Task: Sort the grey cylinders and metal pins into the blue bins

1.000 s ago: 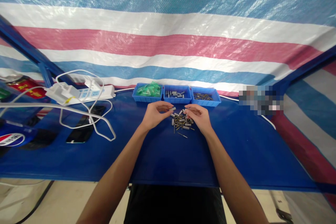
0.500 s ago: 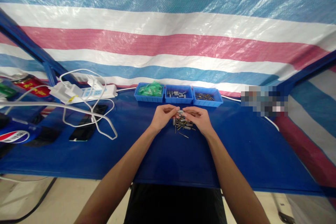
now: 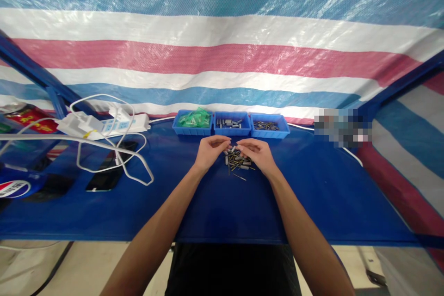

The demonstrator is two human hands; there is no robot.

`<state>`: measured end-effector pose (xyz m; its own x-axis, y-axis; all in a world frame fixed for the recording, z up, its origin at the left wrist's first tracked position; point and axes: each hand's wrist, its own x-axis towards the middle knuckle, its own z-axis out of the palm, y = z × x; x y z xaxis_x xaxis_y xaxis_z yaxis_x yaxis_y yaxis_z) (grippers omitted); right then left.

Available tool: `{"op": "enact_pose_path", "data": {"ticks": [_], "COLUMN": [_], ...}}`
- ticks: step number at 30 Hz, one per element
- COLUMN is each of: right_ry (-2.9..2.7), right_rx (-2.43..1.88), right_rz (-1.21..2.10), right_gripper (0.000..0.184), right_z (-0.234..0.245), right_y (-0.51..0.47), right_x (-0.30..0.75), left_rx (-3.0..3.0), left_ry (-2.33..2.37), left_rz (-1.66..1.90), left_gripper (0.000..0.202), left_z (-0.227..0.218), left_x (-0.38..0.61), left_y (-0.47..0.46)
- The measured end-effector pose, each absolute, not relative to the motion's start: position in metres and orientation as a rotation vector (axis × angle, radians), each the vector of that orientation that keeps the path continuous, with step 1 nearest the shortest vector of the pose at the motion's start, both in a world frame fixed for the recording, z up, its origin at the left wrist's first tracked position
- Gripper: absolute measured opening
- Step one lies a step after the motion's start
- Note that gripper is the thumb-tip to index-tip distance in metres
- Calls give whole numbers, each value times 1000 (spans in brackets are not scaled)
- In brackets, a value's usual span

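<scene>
In the head view, the left hand (image 3: 209, 152) and the right hand (image 3: 259, 152) faced each other at the far part of a pile of small metal parts (image 3: 238, 163), which lay on the blue bench (image 3: 229, 212) before the person, probably because both hands could reach it equally there. In each grip, thumb and fingers stood close together, as such little pieces seem to require; whether they held one, I could not tell. Behind, three blue bins (image 3: 231, 132) stood side by side, perhaps for keeping green packets (image 3: 194, 119), grey cylinders (image 3: 229, 122) and thin pins (image 3: 265, 126) separate.
</scene>
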<state>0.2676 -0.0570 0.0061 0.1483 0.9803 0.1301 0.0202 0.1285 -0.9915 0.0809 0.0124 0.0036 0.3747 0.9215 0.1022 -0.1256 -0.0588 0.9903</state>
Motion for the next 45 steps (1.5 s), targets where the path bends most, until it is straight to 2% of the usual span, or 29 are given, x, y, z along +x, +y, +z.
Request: {"op": "enact_pose_path", "data": {"ticks": [4, 8, 11, 15, 19, 24, 35, 45], "right_ry": [-1120, -1049, -1037, -1048, -1046, -1048, -1185, -1132], "right_rx": [-1216, -1224, -1218, -1202, -1206, -1218, -1216, -1142], "right_rz": [926, 851, 848, 867, 876, 879, 954, 1090], "right_gripper": [33, 33, 31, 29, 31, 32, 34, 39], "right_z": [4, 2, 2, 3, 3, 3, 6, 13], "right_y": [-56, -54, -54, -55, -55, -54, -59, -63], "right_x": [276, 285, 287, 286, 284, 283, 274, 261], "left_rx": [1810, 2211, 2339, 2398, 2385, 2352, 1608, 1448], "left_ry": [980, 916, 859, 840, 842, 798, 718, 655], "left_rz": [1094, 945, 798, 716, 665, 656, 926, 896], "left_gripper": [19, 28, 35, 27, 15, 10, 38, 39], "left_z": [6, 8, 6, 5, 7, 12, 19, 16], "left_x": [76, 69, 64, 58, 52, 44, 67, 80], "left_y": [13, 14, 17, 21, 27, 32, 16, 8]}}
